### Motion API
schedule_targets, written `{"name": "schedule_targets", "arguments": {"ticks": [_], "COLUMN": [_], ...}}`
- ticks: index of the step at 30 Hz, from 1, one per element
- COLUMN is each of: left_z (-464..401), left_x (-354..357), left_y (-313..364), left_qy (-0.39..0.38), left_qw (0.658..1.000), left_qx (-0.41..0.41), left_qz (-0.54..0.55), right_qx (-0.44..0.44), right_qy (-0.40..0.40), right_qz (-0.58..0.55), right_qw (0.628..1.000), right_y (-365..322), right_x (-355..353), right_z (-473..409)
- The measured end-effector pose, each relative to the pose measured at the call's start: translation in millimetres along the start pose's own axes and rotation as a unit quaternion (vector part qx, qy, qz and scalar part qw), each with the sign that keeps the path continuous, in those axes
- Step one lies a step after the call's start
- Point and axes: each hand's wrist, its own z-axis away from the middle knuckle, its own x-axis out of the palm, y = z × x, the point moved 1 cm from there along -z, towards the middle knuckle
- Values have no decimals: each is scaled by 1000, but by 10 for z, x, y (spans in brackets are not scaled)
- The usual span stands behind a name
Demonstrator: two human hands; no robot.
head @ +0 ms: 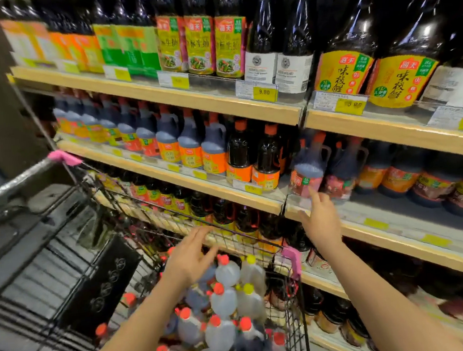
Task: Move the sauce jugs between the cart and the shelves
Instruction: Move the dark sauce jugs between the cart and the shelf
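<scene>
Supermarket shelves (367, 221) stand right of the cart (294, 261); upright jug (307, 173) at the shelf's front edge, just beyond the spread, empty right hand (322, 223); left hand (189, 257) spread over cart jugs (228, 294).

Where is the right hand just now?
The right hand reaches to the shelf edge, fingertips at a red-labelled jug, right of the cart.

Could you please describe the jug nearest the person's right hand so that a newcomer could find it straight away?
Start at the wooden shelves on the right of the shopping cart and find the board level with the raised right hand. The jug stands at that board's left end, just above the fingertips. Unlike the orange-labelled bottles to its left, it has a red label and a side handle.
</scene>
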Motion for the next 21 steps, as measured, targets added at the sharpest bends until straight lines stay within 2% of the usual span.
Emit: {"name": "schedule_targets", "arguments": {"ticks": [4, 8, 11, 14, 21], "left_z": [749, 1343, 1726, 1945, 1877], "left_x": [-624, -1119, -1360, -1534, -1763], "left_y": [-501, -980, -1300, -1569, -2052], "left_qy": [36, 53, 74, 121, 213], "left_qw": [998, 986, 965, 941, 876], "left_qx": [-7, -82, -141, -202, -323], "left_qz": [-41, -132, -208, -245, -287], "right_qx": [-45, -98, -136, -190, -294], "right_qy": [-82, -178, -233, -279, -391], "right_qz": [-19, -41, -35, -100, -85], "right_qw": [995, 978, 962, 936, 868], "right_y": [-636, -1269, -1708, -2066, -2682], "right_x": [366, 765, 1015, 1249, 1946], "right_z": [597, 992, 1201, 1334, 1336]}}
